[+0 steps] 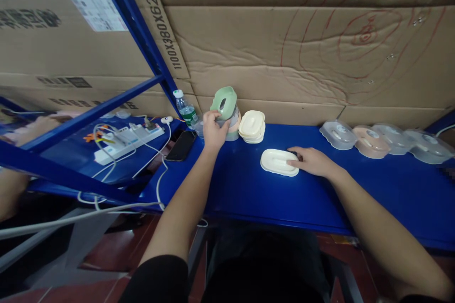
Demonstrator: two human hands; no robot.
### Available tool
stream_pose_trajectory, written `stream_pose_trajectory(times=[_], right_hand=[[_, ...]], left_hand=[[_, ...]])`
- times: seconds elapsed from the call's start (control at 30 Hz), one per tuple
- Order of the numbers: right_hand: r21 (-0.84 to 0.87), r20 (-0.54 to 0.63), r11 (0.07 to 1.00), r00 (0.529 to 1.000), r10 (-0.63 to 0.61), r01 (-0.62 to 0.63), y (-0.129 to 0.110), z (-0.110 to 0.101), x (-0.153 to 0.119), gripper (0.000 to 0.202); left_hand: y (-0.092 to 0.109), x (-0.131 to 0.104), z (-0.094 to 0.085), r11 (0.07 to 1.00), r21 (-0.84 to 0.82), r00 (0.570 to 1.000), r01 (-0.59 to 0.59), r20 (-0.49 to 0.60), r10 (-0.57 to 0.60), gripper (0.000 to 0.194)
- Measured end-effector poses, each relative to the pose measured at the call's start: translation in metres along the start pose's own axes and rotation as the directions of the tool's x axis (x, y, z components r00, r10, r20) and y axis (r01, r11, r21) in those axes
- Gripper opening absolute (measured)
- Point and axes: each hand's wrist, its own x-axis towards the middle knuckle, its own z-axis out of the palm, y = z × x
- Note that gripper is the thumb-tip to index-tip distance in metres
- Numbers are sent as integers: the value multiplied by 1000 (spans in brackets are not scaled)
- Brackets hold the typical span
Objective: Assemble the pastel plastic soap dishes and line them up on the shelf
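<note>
My left hand (215,133) is closed on the near edge of a light green plastic dish with a dark oval slot (226,103), which tilts on top of a stack of grey, peach and green dishes (233,128). My right hand (313,161) grips the right end of a cream oval dish (277,161) lying on the blue table; the thumb is on its rim and the other fingers are partly hidden. Between the hands, a small pile of cream dishes (252,125) stands beside the coloured stack.
Several clear and peach lidded cases (337,134) line the table's back right. At left are a water bottle (186,110), a phone (181,146), a blue frame post (138,23) and a power strip (130,143) with cables. Another person's arm (14,189) shows at far left. Cardboard (249,38) stands behind.
</note>
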Motion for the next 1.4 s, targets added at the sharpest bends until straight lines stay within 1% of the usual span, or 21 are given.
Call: stream_pose_trajectory(times=[0.1, 0.23, 0.33, 0.4, 0.5, 0.63, 0.7, 0.77, 0.83, 0.87, 0.97, 1.03, 1.07, 1.13, 1.17, 1.2, 1.23, 1.27, 1.33, 1.37, 1.4], right_hand=[[-4, 1, 1000, 1000, 7, -7, -1, 0, -1, 63], [10, -1, 1000, 1000, 9, -9, 0, 1, 0, 60], [10, -4, 1000, 1000, 5, -5, 2, 2, 1, 59], [15, -5, 1000, 1000, 3, -3, 3, 2, 1, 59], [31, 1, 1000, 1000, 4, -4, 3, 2, 0, 60], [27, -4, 1000, 1000, -4, 4, 3, 2, 0, 63], [21, -9, 1000, 1000, 4, -4, 3, 2, 0, 65], [22, -27, 1000, 999, 21, -21, 2, 2, 0, 68], [48, -87, 998, 995, 39, -35, 1, 0, 0, 68], [79, -136, 996, 990, 44, -33, 0, -2, -1, 67], [241, -312, 970, 949, 50, 28, -3, -6, -3, 66], [357, -386, 929, 921, 52, 97, -5, -8, -4, 68], [408, -398, 906, 915, 62, 116, -6, -9, -5, 70], [488, -378, 866, 921, 97, 109, -7, -11, -6, 72], [514, -350, 854, 929, 119, 84, -8, -12, -6, 73], [530, -313, 847, 939, 141, 49, -8, -13, -6, 73], [538, -267, 843, 951, 156, 13, -9, -14, -6, 74], [546, -215, 837, 962, 167, -24, -10, -14, -6, 75], [568, -95, 817, 979, 183, -98, -10, -16, -6, 75], [579, -34, 804, 981, 192, -137, -11, -17, -6, 74], [585, 21, 792, 980, 200, -175, -11, -17, -6, 73]], left_hand=[[-1, 2, 0, 1000, -26, 1000, 9, -23, -10, 26], [-3, 6, 1, 994, -90, 997, 68, -14, -70, 22], [-2, 7, 1, 985, -152, 996, 83, -29, -88, 27], [1, 6, 0, 968, -240, 995, 77, -40, -89, 33], [11, 4, -5, 909, -414, 993, 53, -74, -92, 40], [31, -2, -14, 824, -567, 982, -8, -162, -102, 46], [43, -6, -18, 762, -647, 979, 21, -141, -147, 48], [55, -11, -20, 675, -730, 981, 109, -32, -193, 50], [66, -19, -18, 572, -784, 968, 241, 154, -196, 52], [72, -23, -15, 524, -791, 949, 317, 259, -182, 53], [86, -40, -5, 431, -736, 841, 522, 528, -118, 53], [93, -51, 2, 405, -664, 748, 628, 659, -78, 53], [95, -56, 6, 402, -624, 700, 670, 712, -61, 52], [97, -64, 12, 419, -551, 625, 722, 779, -52, 51], [96, -66, 15, 445, -521, 606, 728, 793, -64, 50], [94, -68, 18, 486, -496, 603, 720, 793, -84, 49], [91, -69, 20, 547, -473, 616, 691, 781, -103, 48], [88, -69, 22, 626, -447, 641, 638, 760, -110, 48], [82, -68, 24, 807, -376, 708, 456, 703, -73, 49], [79, -67, 24, 879, -329, 735, 345, 677, -35, 50], [77, -67, 24, 929, -280, 751, 243, 661, 2, 50]])
